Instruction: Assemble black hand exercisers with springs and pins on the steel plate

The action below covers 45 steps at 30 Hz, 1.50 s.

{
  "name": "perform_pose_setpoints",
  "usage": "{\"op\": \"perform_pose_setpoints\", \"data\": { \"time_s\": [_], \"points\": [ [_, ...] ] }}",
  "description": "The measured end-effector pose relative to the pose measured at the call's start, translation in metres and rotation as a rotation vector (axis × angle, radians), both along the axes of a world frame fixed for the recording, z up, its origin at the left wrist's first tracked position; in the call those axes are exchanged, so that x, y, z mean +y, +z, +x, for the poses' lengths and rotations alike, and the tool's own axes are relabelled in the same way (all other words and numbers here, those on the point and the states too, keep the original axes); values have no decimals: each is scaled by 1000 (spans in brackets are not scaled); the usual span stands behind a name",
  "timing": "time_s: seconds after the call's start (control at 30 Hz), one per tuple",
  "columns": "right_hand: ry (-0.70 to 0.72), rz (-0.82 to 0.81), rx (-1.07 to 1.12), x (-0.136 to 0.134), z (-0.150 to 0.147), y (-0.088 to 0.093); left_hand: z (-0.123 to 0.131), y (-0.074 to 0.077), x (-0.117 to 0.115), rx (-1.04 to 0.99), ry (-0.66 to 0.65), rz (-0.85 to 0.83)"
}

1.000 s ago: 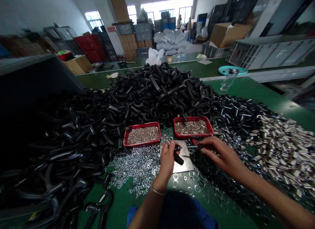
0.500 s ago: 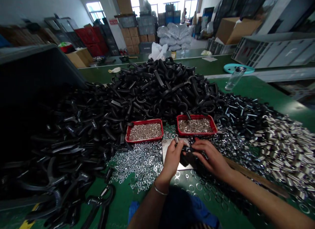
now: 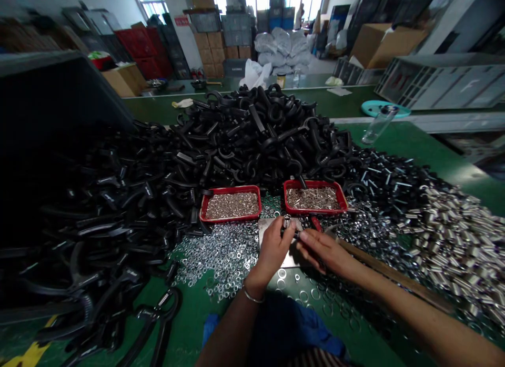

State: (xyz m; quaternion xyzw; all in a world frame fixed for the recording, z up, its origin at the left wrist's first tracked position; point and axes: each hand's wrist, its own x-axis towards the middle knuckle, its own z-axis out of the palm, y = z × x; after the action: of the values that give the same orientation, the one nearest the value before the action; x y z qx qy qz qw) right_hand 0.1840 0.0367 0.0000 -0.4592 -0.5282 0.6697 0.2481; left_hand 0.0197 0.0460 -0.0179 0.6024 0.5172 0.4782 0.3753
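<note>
My left hand (image 3: 273, 248), with a bracelet at the wrist, is closed around a small ribbed metal piece (image 3: 287, 220) that sticks up past the thumb; it looks like a coil or threaded sleeve. Right against it, my right hand (image 3: 325, 251) pinches a small black part (image 3: 296, 234) lying between the two hands. Fingers cover most of both parts, so how they join is hidden. Beneath the hands is a flat metal plate (image 3: 265, 235) on the green table. Loose metal rings (image 3: 303, 296) lie just in front of it.
Two red trays, the left (image 3: 231, 219) and the right (image 3: 315, 211), hold small metal pieces. Black handle-like parts (image 3: 252, 141) are heaped behind. Small nuts (image 3: 221, 256) spread leftward, metal cylinders (image 3: 465, 246) rightward. A wooden handle (image 3: 394, 275) and a clear bottle (image 3: 379, 125) are also on the right.
My right hand has turned, its fingers drawing in close to my left thumb. A dark piece seen below the hands earlier is now mostly hidden. The view has shifted slightly.
</note>
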Motion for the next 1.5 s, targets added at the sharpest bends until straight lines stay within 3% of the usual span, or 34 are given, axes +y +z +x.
{"op": "perform_pose_setpoints", "data": {
  "time_s": [0.1,0.17,0.23,0.3,0.33,0.4,0.47,0.6,0.67,0.77,0.83,0.93,0.97,1.03,1.17,1.23,1.33,1.4,1.43,1.5],
  "points": [
    [194,-202,-9,0,3,-1,-1,2,0,-19,-66,1],
    [166,1,-128,2,5,0,-1,1,0,-53,-54,-28],
    [23,361,-269,2,6,0,-1,1,0,-57,-23,-39],
    [-19,499,-300,-1,6,0,-2,1,0,-27,-22,-25],
    [40,428,-260,-2,6,-1,-2,1,0,-13,-41,-16],
    [235,123,-129,-4,6,-1,-3,2,-1,-8,-99,-9],
    [296,-54,-69,-5,7,0,-2,3,-1,-20,-138,-13],
    [7,257,-174,-5,8,4,-1,4,-1,-23,-106,-17],
    [39,263,-184,-5,9,4,-1,5,-1,-25,-114,-13],
    [226,107,-149,-3,11,5,-2,4,-2,-32,-147,-4],
    [193,222,-231,-1,12,6,-1,2,-2,-50,-119,-21],
    [-25,592,-453,-3,10,6,0,-1,-2,-54,-66,-56],
    [-56,624,-467,-5,8,5,0,-1,-2,-34,-62,-50],
    [34,445,-339,-10,4,2,1,1,-2,26,-70,-1],
    [299,-149,27,-14,1,0,-1,3,-2,98,-135,123],
    [273,-129,-22,-11,3,3,-2,2,-1,101,-139,102],
    [8,286,-279,-10,4,6,-3,-1,0,70,-80,23],
    [-93,417,-314,-13,0,5,-3,-1,-1,40,-69,22],
    [-58,355,-253,-16,-3,3,-3,0,-1,33,-83,38],
    [94,81,-45,-20,-9,-1,-2,2,-2,20,-143,71]
  ]
}}
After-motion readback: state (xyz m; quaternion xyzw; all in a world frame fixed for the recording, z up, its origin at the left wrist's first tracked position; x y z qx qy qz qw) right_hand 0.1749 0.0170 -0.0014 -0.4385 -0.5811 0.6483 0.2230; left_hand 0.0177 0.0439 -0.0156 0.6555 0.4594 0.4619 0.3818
